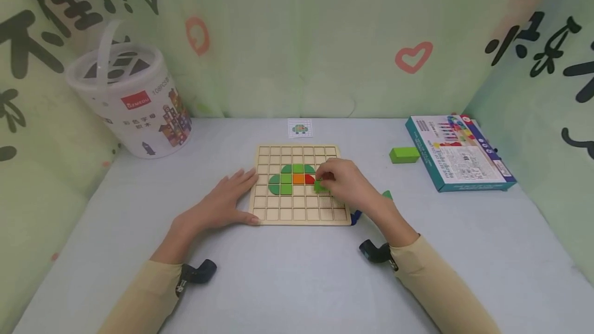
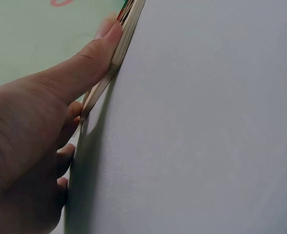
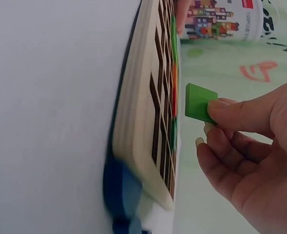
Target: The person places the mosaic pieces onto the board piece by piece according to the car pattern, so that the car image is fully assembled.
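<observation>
A wooden grid board [image 1: 278,215] lies flat in front of me. Green tiles [image 1: 286,188], some square and some rounded, fill several cells beside an orange square tile [image 1: 298,179] and a red rounded tile [image 1: 309,179]. My right hand [image 1: 345,182] pinches a green square tile [image 3: 198,101] between thumb and fingers, above the board's right half. At the board's left edge rests my left hand [image 1: 218,202], fingers spread and thumb touching the near corner. Behind the board lies a small card [image 1: 300,128] printed with a coloured tile figure on a grid.
A lidded white bucket [image 1: 139,102] stands at the back left. On the right are a flat teal-edged box [image 1: 464,153] and a green block [image 1: 404,155]. Near my right forearm lie a dark blue piece [image 1: 356,217] and a partly hidden green piece [image 1: 387,195].
</observation>
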The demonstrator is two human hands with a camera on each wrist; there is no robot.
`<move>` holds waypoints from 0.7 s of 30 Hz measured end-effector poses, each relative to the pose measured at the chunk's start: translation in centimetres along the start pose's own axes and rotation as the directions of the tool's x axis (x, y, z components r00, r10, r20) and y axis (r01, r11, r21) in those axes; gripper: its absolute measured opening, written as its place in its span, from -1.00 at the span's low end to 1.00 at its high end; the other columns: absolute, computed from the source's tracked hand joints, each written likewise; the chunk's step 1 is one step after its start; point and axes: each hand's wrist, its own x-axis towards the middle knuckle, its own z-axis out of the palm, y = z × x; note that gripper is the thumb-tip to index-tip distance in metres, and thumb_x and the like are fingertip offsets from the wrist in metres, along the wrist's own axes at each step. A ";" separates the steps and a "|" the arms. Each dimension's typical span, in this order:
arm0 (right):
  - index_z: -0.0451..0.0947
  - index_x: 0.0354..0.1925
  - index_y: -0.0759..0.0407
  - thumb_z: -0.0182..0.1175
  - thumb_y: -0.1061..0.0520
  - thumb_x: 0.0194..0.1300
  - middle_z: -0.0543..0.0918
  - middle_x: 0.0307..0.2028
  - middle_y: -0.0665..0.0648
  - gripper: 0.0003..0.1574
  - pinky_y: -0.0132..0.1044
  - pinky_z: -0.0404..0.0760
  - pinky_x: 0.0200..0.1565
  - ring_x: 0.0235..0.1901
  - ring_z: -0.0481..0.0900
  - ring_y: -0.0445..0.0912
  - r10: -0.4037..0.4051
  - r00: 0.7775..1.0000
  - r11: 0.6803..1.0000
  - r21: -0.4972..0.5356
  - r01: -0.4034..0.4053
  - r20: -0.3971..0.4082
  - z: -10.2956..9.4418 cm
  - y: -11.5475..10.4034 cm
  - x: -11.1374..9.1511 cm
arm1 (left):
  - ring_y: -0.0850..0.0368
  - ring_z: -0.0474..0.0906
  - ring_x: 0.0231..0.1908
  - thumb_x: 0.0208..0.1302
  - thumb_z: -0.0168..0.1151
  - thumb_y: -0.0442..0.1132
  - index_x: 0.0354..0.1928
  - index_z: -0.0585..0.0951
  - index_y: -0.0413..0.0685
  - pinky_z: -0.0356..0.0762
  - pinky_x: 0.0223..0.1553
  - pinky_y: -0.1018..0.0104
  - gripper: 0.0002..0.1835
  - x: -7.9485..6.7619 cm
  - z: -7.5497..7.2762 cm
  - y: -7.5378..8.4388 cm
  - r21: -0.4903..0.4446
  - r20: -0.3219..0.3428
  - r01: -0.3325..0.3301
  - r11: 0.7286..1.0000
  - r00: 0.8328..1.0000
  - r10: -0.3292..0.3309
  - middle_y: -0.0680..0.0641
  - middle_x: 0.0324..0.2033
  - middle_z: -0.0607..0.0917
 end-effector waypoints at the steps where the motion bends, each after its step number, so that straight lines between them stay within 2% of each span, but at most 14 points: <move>1: 0.71 -0.24 0.16 0.25 0.36 0.25 0.68 -0.30 0.06 -0.82 -0.26 0.57 -0.21 -0.29 0.51 -0.07 -0.010 1.000 1.000 0.002 0.010 -0.001 0.3 -0.2 0.2 | -0.14 -0.20 0.59 -0.03 0.41 0.37 0.58 0.02 -0.03 -0.22 0.57 -0.19 0.25 0.0 0.0 0.0 -0.002 -0.001 0.000 1.000 1.000 0.000 -0.04 0.59 -0.01; 7: 0.71 -0.29 0.17 0.26 0.38 0.23 0.71 -0.30 0.07 -0.84 -0.27 0.61 -0.20 -0.30 0.55 -0.09 -0.043 0.999 0.999 0.015 0.043 -0.031 2.0 -1.2 1.4 | -0.13 -0.20 0.59 -0.04 0.42 0.37 0.58 0.03 -0.02 -0.21 0.57 -0.20 0.25 0.1 0.1 -0.1 0.007 -0.004 0.006 1.000 1.000 -0.006 -0.03 0.59 -0.01; 13: 0.70 -0.29 0.22 0.25 0.38 0.24 0.69 -0.31 0.09 -0.87 -0.28 0.62 -0.23 -0.31 0.56 -0.08 -0.023 1.000 0.999 0.024 0.023 -0.013 3.2 -2.1 1.8 | -0.12 -0.21 0.59 -0.04 0.42 0.38 0.58 0.03 -0.01 -0.23 0.57 -0.20 0.25 0.1 0.0 0.0 0.003 0.005 0.013 1.000 1.000 -0.014 -0.02 0.60 -0.02; 17: 0.70 -0.30 0.24 0.22 0.39 0.24 0.71 -0.29 0.09 -0.85 -0.25 0.65 -0.20 -0.27 0.60 -0.08 -0.020 1.000 1.000 -0.005 0.020 0.002 3.4 -2.4 1.8 | -0.08 -0.23 0.60 -0.04 0.41 0.39 0.58 0.01 0.02 -0.25 0.58 -0.17 0.25 0.2 0.0 -0.1 -0.002 0.011 0.019 1.000 1.000 -0.019 0.01 0.60 -0.03; 21: 0.76 -0.31 0.23 0.24 0.40 0.22 0.69 -0.31 0.07 -0.81 -0.29 0.67 -0.20 -0.26 0.64 -0.08 -0.057 0.998 0.996 -0.066 0.058 0.017 3.5 -2.4 1.7 | -0.06 -0.25 0.60 -0.03 0.40 0.40 0.59 -0.01 0.03 -0.25 0.58 -0.15 0.26 0.2 0.0 -0.2 0.000 0.019 0.024 1.000 1.000 -0.024 0.04 0.60 -0.05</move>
